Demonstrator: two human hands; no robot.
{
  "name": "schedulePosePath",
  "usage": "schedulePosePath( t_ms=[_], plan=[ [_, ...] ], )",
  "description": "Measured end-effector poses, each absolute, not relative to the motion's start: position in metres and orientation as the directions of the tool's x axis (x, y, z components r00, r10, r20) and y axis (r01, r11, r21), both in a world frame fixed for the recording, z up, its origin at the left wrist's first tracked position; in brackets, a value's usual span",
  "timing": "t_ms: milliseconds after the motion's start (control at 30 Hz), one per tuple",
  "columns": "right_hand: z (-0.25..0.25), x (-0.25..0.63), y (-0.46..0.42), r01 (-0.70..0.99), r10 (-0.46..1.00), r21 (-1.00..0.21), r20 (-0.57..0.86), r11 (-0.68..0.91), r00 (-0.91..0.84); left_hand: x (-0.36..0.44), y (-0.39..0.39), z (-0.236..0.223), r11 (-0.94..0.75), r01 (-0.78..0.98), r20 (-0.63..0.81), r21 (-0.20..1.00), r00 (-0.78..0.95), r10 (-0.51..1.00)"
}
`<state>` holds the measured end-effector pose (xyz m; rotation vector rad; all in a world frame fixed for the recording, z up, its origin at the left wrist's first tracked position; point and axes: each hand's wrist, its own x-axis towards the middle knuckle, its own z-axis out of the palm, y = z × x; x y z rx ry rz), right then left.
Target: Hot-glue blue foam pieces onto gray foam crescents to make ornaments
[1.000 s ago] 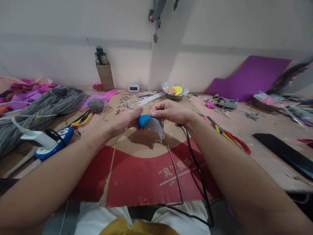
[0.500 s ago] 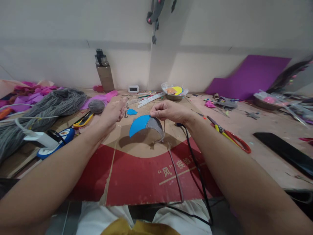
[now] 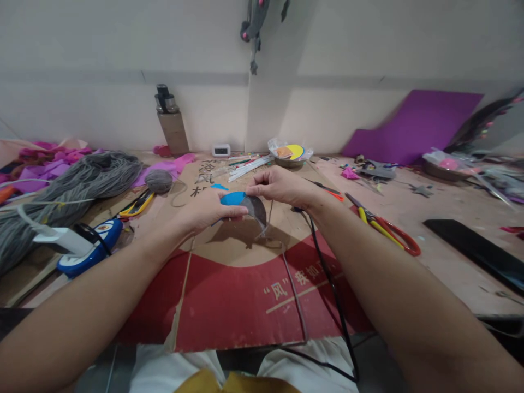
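Note:
A curved crescent piece, bare blue on its left and covered in grey yarn on its right, is held above a cardboard sheet. My left hand grips the blue end, thumb in front and fingers behind it. At the top edge, where blue meets grey, my right hand pinches the piece; whether yarn lies in the pinch is hidden. A thin grey strand hangs below my right fingers, and more yarn runs down the cardboard to its front edge. Small blue scraps lie just behind my left hand.
Red-handled scissors, a black phone-like slab and a black cable lie on the right. Leftward are a yellow cutter, a grey yarn ball, a yarn skein and a blue power strip.
My left hand has moved right and closed on the blue end of the crescent, which was free of it before. My right hand keeps its pinch, shifted slightly left.

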<state>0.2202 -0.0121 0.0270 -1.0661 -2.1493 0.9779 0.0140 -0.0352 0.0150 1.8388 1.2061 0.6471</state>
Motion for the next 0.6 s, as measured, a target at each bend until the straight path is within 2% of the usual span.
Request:
schedulePosePath(
  t_ms=[233,433,500,600],
  plan=[
    [0.029,0.217,-0.015,0.397,0.824,-0.808,0.180,0.436,-0.538,0.009,-0.028,0.010,-0.211,0.445,-0.013,0.870,0.450,0.893],
    [0.027,0.217,-0.014,0.351,0.847,-0.863,0.150,0.364,-0.510,0.007,-0.029,0.019,-0.390,0.549,0.112,0.739,0.471,0.875],
    [0.025,0.218,-0.013,0.350,0.857,-0.871,0.139,0.345,-0.497,0.008,-0.032,0.023,-0.419,0.529,0.102,0.738,0.527,0.844],
    [0.024,0.218,-0.011,0.362,0.855,-0.870,0.117,0.334,-0.506,0.010,-0.033,0.021,-0.362,0.519,0.058,0.774,0.512,0.857]
  ],
)
